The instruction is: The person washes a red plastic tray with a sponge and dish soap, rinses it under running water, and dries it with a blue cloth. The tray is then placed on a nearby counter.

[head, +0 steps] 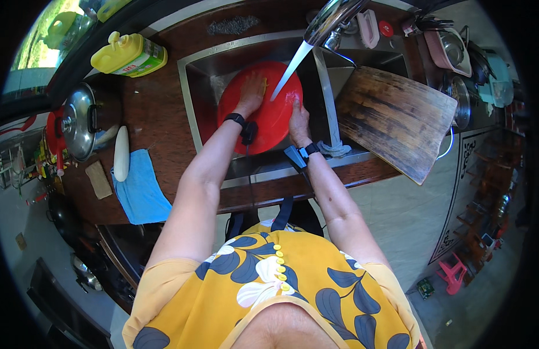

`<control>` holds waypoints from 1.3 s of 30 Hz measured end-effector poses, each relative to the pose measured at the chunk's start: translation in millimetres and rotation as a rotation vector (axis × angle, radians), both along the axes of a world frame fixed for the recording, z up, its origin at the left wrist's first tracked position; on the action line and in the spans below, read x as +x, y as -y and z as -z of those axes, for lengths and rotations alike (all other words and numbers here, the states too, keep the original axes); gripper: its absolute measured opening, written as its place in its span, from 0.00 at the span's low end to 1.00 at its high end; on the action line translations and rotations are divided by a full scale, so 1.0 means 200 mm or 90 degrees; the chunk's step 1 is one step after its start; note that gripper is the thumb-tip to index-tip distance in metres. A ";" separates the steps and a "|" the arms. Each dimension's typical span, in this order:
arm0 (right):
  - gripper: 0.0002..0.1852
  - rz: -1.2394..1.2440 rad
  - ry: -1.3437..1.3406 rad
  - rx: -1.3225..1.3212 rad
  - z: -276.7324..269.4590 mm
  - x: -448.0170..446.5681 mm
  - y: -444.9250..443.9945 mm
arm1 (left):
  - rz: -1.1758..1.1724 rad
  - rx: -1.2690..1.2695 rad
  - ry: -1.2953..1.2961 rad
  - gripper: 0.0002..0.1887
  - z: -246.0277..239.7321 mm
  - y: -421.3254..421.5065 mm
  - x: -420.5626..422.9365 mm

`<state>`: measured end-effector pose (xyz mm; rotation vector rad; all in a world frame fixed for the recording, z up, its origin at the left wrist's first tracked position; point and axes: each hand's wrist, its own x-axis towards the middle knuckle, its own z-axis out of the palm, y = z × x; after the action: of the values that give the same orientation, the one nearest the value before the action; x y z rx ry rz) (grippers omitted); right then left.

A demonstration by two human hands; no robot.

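Note:
A round red plastic basin [269, 126] is tilted in the left bowl of a steel sink [191, 109]. My left hand [251, 94] lies flat on its red surface, pressing a yellow cloth or sponge [265, 86] that is mostly hidden under the fingers. With my right hand [299, 122] I grip the basin's right rim. Water [291, 70] runs from the chrome faucet [328, 26] onto the red surface between my hands. Both wrists carry straps with small devices.
A wooden cutting board [391, 118] spans the right bowl and overhangs the counter's front edge. A grey rag [335, 149] drapes the divider. On the left are a yellow jug [129, 54], a lidded pot [84, 122], a white elongated vegetable [121, 152] and a blue cloth [140, 192].

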<state>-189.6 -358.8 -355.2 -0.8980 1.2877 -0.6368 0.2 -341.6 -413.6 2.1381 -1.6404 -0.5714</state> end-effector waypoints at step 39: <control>0.24 -0.122 -0.042 -0.171 -0.53 0.13 0.09 | -0.145 -0.124 -0.336 0.35 -0.71 -0.42 -0.55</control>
<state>-163.6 -376.2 -249.4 -1.2558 1.1740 -0.6418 -110.1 -258.2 -270.7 1.7976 -1.1008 -0.7843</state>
